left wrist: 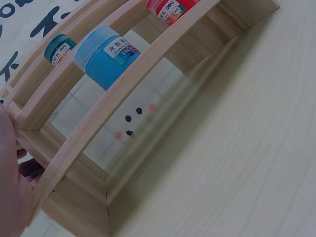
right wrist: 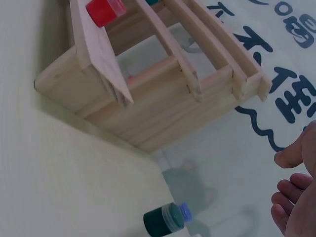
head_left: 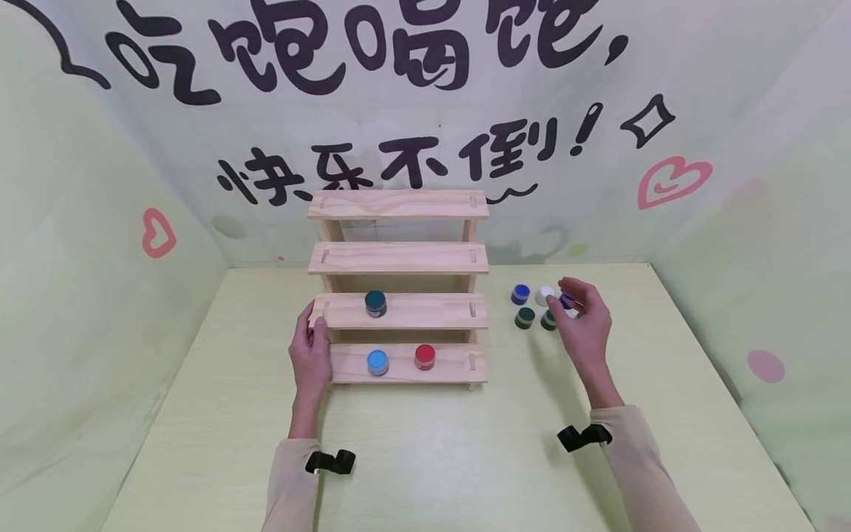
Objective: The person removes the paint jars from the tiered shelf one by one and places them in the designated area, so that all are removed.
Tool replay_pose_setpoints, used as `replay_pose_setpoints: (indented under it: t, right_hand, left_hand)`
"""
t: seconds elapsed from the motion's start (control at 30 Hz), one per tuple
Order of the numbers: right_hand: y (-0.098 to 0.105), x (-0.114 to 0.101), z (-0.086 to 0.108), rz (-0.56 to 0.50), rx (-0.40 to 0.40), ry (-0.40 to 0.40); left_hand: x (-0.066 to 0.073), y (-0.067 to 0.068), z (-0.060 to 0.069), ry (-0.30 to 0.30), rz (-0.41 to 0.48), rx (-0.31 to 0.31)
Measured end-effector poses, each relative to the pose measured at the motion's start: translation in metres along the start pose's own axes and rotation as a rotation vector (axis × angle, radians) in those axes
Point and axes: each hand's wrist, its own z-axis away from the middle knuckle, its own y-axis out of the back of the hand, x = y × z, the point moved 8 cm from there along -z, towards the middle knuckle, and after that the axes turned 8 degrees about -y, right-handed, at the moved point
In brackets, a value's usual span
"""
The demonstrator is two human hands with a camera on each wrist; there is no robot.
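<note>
My left hand (head_left: 311, 356) grips the left end of a pale wooden four-tier rack (head_left: 399, 258), its thumb over the edge of a lower shelf. On the lowest shelf stand a light blue paint jar (head_left: 377, 363) and a red paint jar (head_left: 425, 357). A dark teal paint jar (head_left: 375, 304) is one shelf up. My right hand (head_left: 586, 329) hovers over a group of paint jars on the table, fingers loosely bent, thumb apart, nothing held. In that group are a blue jar (head_left: 521, 295), a white jar (head_left: 544, 295) and a green jar (head_left: 524, 318); others are partly hidden by the hand.
The rack stands on a light wood-grain table (head_left: 425, 458), near the back. Behind it hangs a pale cloth backdrop (head_left: 399, 111) with black lettering, and similar cloth walls border both sides. The rack's two upper shelves hold no jars. Black straps circle both sleeves.
</note>
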Motion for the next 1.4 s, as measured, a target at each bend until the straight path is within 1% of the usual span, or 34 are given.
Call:
replay_pose_setpoints:
  t: [0.17, 0.23, 0.37, 0.5, 0.63, 0.77, 0.83, 0.9, 1.0, 1.27, 1.33, 1.4]
  right_hand:
    - [-0.015, -0.019, 0.006, -0.051, -0.041, 0.033]
    - [-0.022, -0.029, 0.01, -0.08, -0.052, 0.044]
    - [-0.037, -0.045, 0.017, -0.14, -0.075, 0.082]
    - [-0.054, -0.053, 0.021, -0.177, -0.106, 0.1]
    - [-0.073, -0.063, 0.027, -0.203, -0.145, 0.097]
    - [-0.096, -0.074, 0.035, -0.233, -0.199, 0.12]
    - [-0.108, -0.08, 0.04, -0.232, -0.228, 0.139]
    - [-0.121, -0.085, 0.046, -0.218, -0.265, 0.153]
    - [-0.14, -0.089, 0.055, -0.179, -0.329, 0.15]
    - [-0.188, -0.09, 0.075, 0.005, -0.591, 0.079]
    - [-0.197, -0.09, 0.078, 0.037, -0.634, 0.073]
    - [-0.204, -0.091, 0.081, 0.057, -0.659, 0.071]
  left_hand:
    - [0.002, -0.001, 0.0, 0.0, 0.008, -0.003]
    - [0.003, -0.001, 0.0, 0.002, 0.009, -0.001]
    - [0.001, -0.001, 0.0, 0.006, -0.006, 0.0]
    - [0.0, 0.0, -0.001, 0.004, -0.015, 0.003]
    - [0.0, 0.0, -0.001, 0.003, -0.013, 0.002]
    - [0.001, 0.0, 0.0, 0.008, -0.015, 0.004]
    - [0.0, 0.0, 0.0, 0.008, -0.015, 0.005]
    - [0.0, -0.001, 0.0, 0.009, -0.01, 0.005]
    - [-0.001, -0.001, 0.0, 0.009, -0.004, 0.003]
    - [-0.002, -0.001, 0.0, 0.003, 0.001, -0.001]
    - [-0.003, -0.001, 0.0, 0.003, 0.004, 0.0]
    - [-0.002, -0.001, 0.0, -0.002, 0.0, 0.003]
